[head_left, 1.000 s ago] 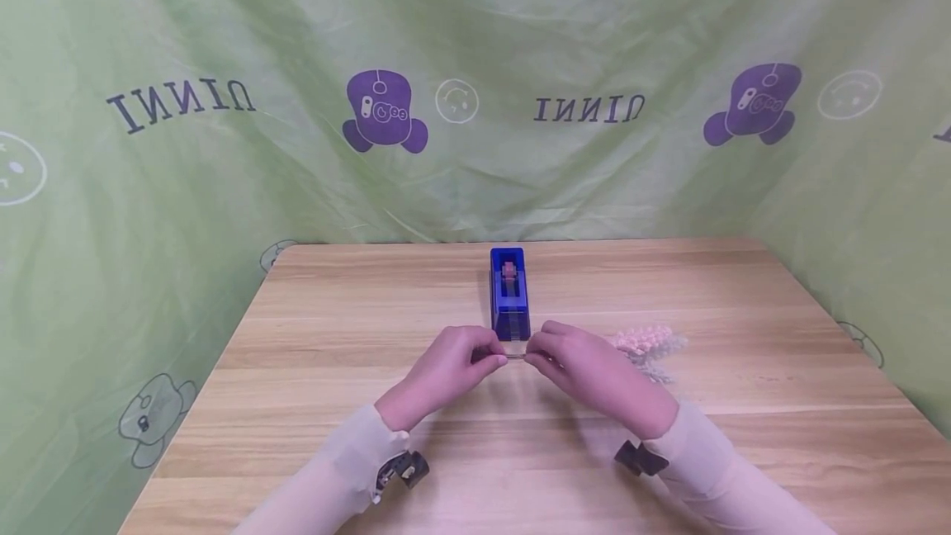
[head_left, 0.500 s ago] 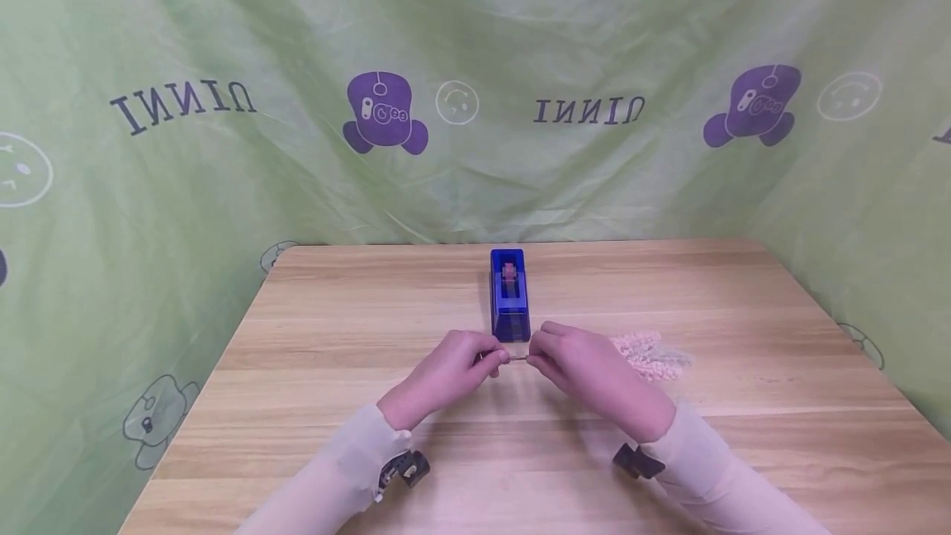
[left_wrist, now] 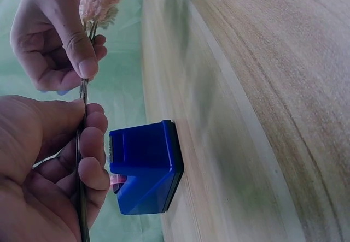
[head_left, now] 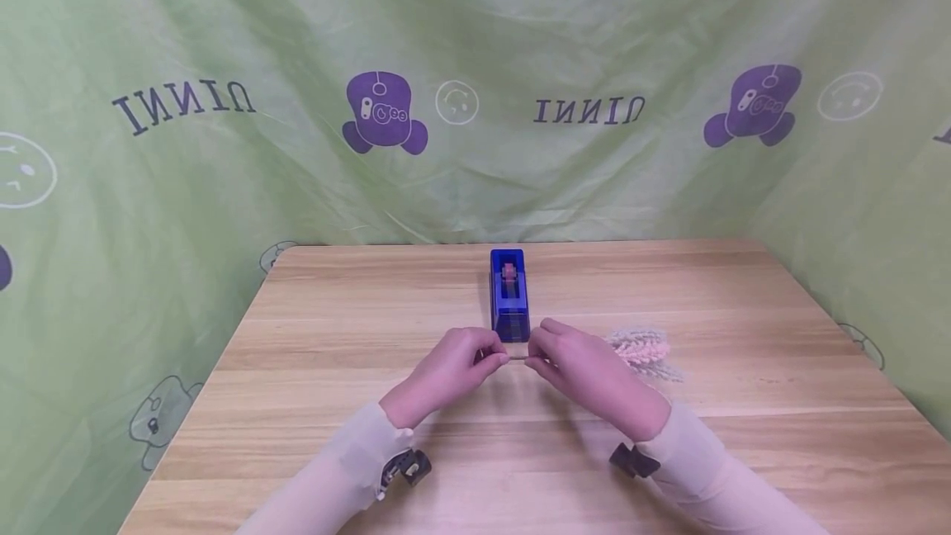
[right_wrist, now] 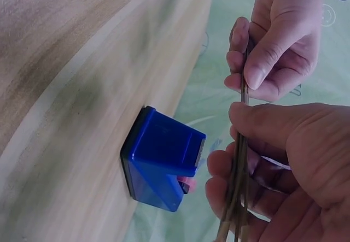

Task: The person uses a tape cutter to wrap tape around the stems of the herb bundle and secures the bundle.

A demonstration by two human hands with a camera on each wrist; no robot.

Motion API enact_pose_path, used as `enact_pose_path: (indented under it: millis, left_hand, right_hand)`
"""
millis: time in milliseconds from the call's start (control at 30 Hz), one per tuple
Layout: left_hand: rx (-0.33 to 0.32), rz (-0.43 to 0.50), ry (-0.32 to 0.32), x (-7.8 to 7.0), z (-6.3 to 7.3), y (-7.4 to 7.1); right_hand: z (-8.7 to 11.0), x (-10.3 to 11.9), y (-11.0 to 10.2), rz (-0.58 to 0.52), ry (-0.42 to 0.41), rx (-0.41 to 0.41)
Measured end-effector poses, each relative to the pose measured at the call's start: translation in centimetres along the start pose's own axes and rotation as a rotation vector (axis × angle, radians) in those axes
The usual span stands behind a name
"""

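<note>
Between both hands runs a thin bundle of stems (right_wrist: 239, 182), held roughly level over the table in the head view. Fluffy pink and pale grey artificial flowers (head_left: 641, 352) at its right end stick out past my right hand (head_left: 594, 374). That hand pinches the stems between thumb and fingers. Just to the left, my left hand (head_left: 446, 370) pinches them too, and their dark lower length lies along its curled fingers in the left wrist view. A shiny stretch of stem (left_wrist: 83, 89) shows between the two thumbs. Beyond the hands stands a blue tape dispenser (head_left: 511, 304).
The dispenser holds a small roll on a pink core (head_left: 508, 271), and its cutting edge faces the hands. All this is on a wood-grain table (head_left: 357, 295). Behind and beside it hangs a green printed cloth (head_left: 490, 180).
The flower heads have turned about the stems, so pink and grey ones have swapped places. My left fingers have shifted slightly on the stems. Both arms stay nearly in place.
</note>
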State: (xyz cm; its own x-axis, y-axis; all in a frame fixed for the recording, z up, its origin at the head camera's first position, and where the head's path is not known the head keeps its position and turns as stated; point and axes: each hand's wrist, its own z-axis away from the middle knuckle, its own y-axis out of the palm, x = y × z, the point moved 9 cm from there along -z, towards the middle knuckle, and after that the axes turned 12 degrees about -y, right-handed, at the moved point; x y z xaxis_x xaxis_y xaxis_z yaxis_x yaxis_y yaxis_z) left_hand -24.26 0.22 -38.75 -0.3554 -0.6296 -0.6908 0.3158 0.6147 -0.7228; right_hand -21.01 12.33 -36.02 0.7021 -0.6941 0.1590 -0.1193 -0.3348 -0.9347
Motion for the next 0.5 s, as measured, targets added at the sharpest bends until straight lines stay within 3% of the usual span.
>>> enact_pose_path:
  millis: [267,500]
  left_hand:
    - [-0.047,0.005,0.029,-0.31,0.02,-0.24]
    - [-0.061,-0.025,0.032,-0.3,0.02,-0.18]
  right_hand:
    - [0.03,-0.47,0.44,-0.051,0.034,0.041]
    - [-0.15,-0.2,0.3,0.015,0.004,0.037]
